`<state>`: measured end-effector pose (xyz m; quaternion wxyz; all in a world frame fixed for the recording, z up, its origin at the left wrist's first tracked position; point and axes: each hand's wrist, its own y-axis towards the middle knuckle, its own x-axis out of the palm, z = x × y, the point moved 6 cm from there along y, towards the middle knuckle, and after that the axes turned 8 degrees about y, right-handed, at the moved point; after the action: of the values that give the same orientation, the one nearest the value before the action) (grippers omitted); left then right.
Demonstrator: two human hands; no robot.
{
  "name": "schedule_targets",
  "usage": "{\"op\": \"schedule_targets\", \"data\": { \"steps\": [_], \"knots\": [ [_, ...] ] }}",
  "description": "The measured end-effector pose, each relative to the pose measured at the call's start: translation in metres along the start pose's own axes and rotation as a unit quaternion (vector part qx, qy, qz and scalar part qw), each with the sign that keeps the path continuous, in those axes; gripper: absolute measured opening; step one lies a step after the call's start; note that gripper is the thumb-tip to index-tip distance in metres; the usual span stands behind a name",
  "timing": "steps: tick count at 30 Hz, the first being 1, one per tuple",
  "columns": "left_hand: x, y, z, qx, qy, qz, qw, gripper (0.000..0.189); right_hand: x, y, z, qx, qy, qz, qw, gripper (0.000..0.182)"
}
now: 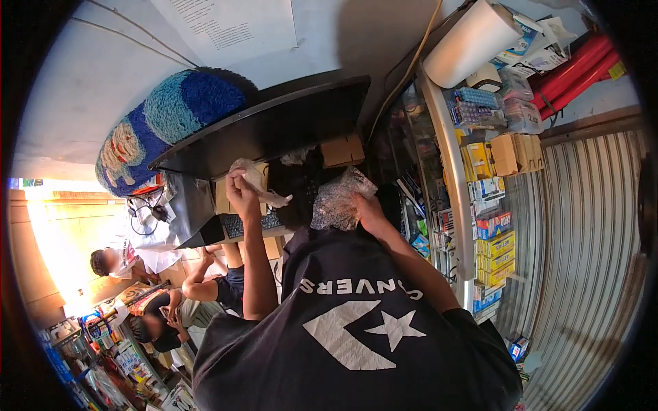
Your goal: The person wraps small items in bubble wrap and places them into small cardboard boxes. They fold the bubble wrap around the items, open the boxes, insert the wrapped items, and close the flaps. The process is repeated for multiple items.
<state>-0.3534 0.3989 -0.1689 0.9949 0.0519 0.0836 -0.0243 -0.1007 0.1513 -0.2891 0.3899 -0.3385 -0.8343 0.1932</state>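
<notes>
My left hand (241, 196) is raised, its fingers pinching a crumpled strip of translucent plastic or tape (262, 187) that trails to the right. My right hand (369, 209) grips a bubble-wrapped bundle (336, 203) close to my chest; what is inside it cannot be made out. Beyond both hands lies the dark inside of a black desk or cabinet. A small cardboard box (343, 151) stands there, and some crumpled clear plastic (297, 156) lies to its left. Bubble wrap (257, 222) shows along the near edge, below my left hand.
A glass display case (447, 180) with boxed goods runs along my right, beside a corrugated shutter (581, 231). A white roll (470, 43) rests on top. Two people (164, 318) (115, 262) sit at the left. A blue shaggy rug (169, 113) leans behind the black panel (272, 120).
</notes>
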Motion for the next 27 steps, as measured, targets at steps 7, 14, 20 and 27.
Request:
{"op": "schedule_targets", "data": {
  "steps": [7, 14, 20, 27],
  "knots": [
    [0.017, -0.014, -0.049, 0.001, 0.046, -0.089, 0.995, 0.049, -0.002, -0.014, -0.005, 0.033, 0.006, 0.018, 0.999, 0.029],
    [0.052, -0.023, -0.030, 0.037, 0.131, -0.105, 0.985, 0.093, -0.005, -0.026, -0.009, 0.024, 0.038, 0.049, 0.998, 0.030],
    [0.080, -0.024, -0.106, 0.066, 0.131, -0.159, 0.976, 0.088, -0.008, -0.024, -0.015, 0.020, 0.078, 0.019, 0.997, 0.033],
    [0.112, -0.027, -0.190, 0.073, 0.241, -0.282, 0.926, 0.068, -0.006, -0.028, -0.019, 0.002, 0.078, 0.006, 0.997, 0.032]
  ]
}}
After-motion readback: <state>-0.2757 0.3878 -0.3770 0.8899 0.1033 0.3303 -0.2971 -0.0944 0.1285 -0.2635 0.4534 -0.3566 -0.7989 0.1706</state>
